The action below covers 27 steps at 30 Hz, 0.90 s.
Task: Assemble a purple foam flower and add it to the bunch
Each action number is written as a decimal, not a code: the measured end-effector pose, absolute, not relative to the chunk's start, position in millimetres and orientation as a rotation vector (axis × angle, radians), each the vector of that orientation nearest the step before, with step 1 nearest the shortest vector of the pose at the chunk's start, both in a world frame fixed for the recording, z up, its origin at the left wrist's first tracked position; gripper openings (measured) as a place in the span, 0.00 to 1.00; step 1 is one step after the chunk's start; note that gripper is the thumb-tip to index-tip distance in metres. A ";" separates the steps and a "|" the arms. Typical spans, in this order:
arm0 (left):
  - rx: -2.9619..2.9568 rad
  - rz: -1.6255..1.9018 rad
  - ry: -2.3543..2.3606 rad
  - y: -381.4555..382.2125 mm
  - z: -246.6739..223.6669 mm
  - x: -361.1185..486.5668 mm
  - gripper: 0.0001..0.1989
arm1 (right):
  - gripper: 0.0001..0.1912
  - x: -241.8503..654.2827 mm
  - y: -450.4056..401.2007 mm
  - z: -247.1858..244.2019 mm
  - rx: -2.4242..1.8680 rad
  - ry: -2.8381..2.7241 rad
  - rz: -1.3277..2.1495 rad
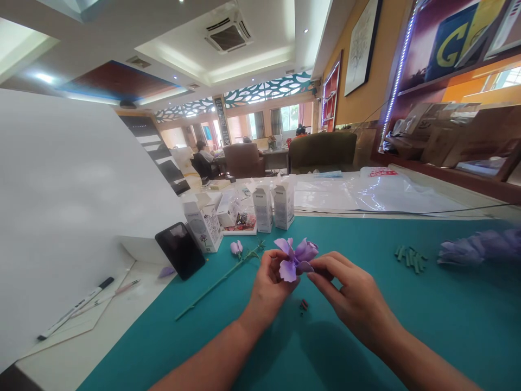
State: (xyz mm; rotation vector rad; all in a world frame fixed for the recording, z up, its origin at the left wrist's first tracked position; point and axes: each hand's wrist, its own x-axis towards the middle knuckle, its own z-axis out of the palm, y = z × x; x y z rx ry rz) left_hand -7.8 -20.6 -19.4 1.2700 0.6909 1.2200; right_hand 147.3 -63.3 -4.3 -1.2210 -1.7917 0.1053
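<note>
While both your hands meet over teal mat (407, 326), one purple flower (296, 258) sits pinched between them, near centre. Your left hand (269, 282) grips flower from left; your right hand (350, 293) pinches petal from right. One green stem with bud (228, 274) lies on mat, left of hands. Small dark bits (303, 306) lie just below flower, count unclear. Green pieces (410, 258) clustered far right. Two upright white cartons (273, 205) stand behind. One phone (180, 250) leans left. Two pens (87, 301) near left.
</note>
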 end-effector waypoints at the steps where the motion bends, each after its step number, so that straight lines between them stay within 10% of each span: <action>1: 1.271 1.222 0.713 -20.3 -19.2 -7.3 0.21 | 0.08 146.8 -63.3 -4.9 -1.223 -1.796 0.100; 19: 1.234 1.085 0.510 -19.8 -29.0 -15.1 0.35 | 0.09 146.6 -64.0 -4.8 -1.164 -1.815 0.032; 27: 0.927 1.093 0.546 -23.8 -20.5 -12.8 0.24 | 0.11 145.0 -63.5 -9.3 -1.161 -1.909 -0.022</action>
